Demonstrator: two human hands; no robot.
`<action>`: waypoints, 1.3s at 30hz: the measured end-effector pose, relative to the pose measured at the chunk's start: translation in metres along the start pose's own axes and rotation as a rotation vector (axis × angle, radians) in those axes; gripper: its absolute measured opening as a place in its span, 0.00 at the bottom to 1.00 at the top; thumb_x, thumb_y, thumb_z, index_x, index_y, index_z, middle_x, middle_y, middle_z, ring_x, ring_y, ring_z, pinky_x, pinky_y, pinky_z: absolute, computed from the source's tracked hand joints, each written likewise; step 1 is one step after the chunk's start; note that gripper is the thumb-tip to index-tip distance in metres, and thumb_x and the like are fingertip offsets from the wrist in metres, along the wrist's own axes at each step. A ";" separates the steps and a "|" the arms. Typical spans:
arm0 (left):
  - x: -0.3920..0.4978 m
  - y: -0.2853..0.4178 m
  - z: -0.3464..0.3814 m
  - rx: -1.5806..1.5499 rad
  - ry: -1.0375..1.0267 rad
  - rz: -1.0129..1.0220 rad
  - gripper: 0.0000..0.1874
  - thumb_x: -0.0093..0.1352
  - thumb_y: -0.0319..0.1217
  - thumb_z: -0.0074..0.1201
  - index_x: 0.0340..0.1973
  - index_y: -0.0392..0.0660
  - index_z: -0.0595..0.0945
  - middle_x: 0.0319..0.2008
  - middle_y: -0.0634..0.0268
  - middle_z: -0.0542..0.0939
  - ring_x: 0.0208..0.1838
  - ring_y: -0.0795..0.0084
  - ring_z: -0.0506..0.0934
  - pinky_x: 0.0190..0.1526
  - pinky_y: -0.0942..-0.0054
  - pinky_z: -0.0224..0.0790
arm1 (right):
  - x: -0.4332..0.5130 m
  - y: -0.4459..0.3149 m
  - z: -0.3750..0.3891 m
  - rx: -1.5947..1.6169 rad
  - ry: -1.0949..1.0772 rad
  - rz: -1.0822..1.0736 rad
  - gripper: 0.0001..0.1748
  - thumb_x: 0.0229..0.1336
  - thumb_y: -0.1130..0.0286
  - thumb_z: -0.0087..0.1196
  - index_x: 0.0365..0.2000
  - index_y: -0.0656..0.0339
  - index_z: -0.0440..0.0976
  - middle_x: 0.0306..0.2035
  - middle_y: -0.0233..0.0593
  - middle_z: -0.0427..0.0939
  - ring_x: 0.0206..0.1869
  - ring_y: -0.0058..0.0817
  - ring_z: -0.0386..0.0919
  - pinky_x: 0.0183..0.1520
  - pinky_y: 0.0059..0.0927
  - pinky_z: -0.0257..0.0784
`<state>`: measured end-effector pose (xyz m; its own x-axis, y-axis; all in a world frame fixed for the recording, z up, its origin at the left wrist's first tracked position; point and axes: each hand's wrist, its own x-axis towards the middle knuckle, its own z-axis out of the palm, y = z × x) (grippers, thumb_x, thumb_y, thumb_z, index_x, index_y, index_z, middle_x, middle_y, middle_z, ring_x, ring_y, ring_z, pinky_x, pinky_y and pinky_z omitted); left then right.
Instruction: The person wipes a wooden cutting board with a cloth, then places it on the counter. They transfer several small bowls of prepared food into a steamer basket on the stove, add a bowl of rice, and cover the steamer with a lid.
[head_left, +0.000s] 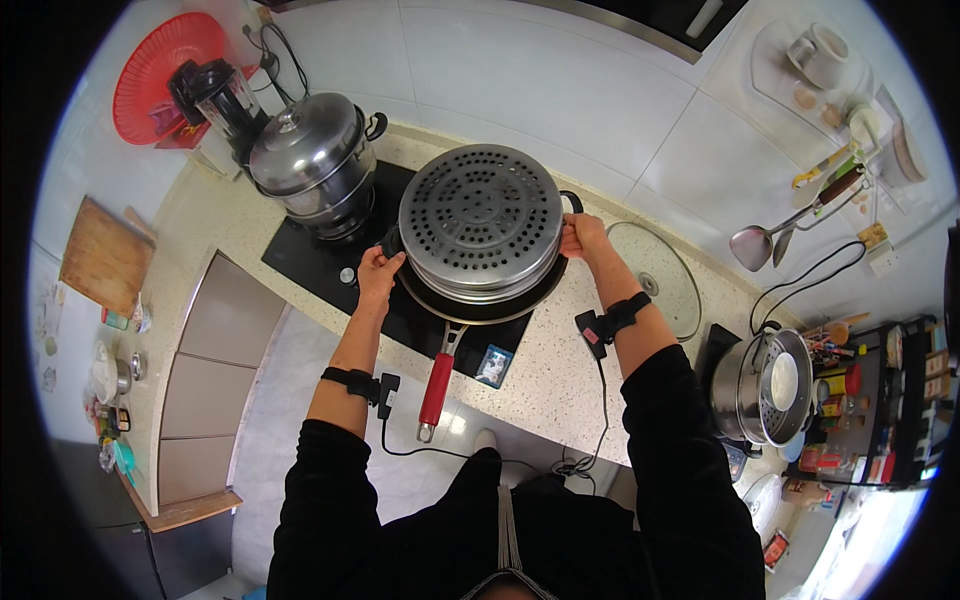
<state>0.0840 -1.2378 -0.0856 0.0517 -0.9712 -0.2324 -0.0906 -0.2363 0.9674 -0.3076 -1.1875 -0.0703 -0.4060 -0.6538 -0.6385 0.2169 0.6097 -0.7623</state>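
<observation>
A metal steamer pot or tier with a perforated top face is between my hands, over a black frying pan with a red handle. My left hand grips its black side handle at the left. At the right, the fingers of my right hand are closed at its rim, just below the other black handle. Whether the metal piece rests on the pan or is held above it, I cannot tell. The pan lies over the black cooktop.
A lidded steel steamer pot stands left on the cooktop, beside a blender. A glass lid leans at the right near the wall. Another steel pot with a strainer stands far right. Cables from both armbands hang before the counter.
</observation>
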 end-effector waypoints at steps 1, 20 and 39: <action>0.001 -0.001 0.000 -0.008 0.003 0.006 0.21 0.57 0.33 0.67 0.43 0.43 0.75 0.24 0.77 0.69 0.23 0.85 0.67 0.20 0.82 0.56 | -0.001 -0.002 0.000 -0.056 0.031 0.013 0.20 0.54 0.59 0.53 0.25 0.71 0.75 0.21 0.47 0.78 0.21 0.39 0.78 0.24 0.37 0.75; -0.007 -0.011 0.004 -0.078 0.018 -0.043 0.19 0.59 0.33 0.65 0.43 0.45 0.75 0.24 0.78 0.71 0.26 0.85 0.70 0.22 0.84 0.60 | -0.026 -0.009 0.012 -0.654 0.366 -0.163 0.26 0.44 0.56 0.51 0.33 0.71 0.79 0.40 0.58 0.79 0.45 0.49 0.78 0.49 0.41 0.73; -0.003 -0.018 0.003 -0.085 0.016 -0.059 0.22 0.60 0.36 0.65 0.47 0.50 0.74 0.27 0.78 0.75 0.27 0.84 0.72 0.25 0.82 0.60 | -0.027 0.009 -0.003 -0.589 0.309 -0.207 0.24 0.45 0.55 0.56 0.24 0.72 0.79 0.25 0.54 0.80 0.31 0.43 0.81 0.40 0.36 0.76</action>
<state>0.0824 -1.2305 -0.1024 0.0703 -0.9550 -0.2880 -0.0020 -0.2889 0.9574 -0.2974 -1.1635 -0.0598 -0.6401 -0.6785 -0.3604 -0.3743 0.6851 -0.6249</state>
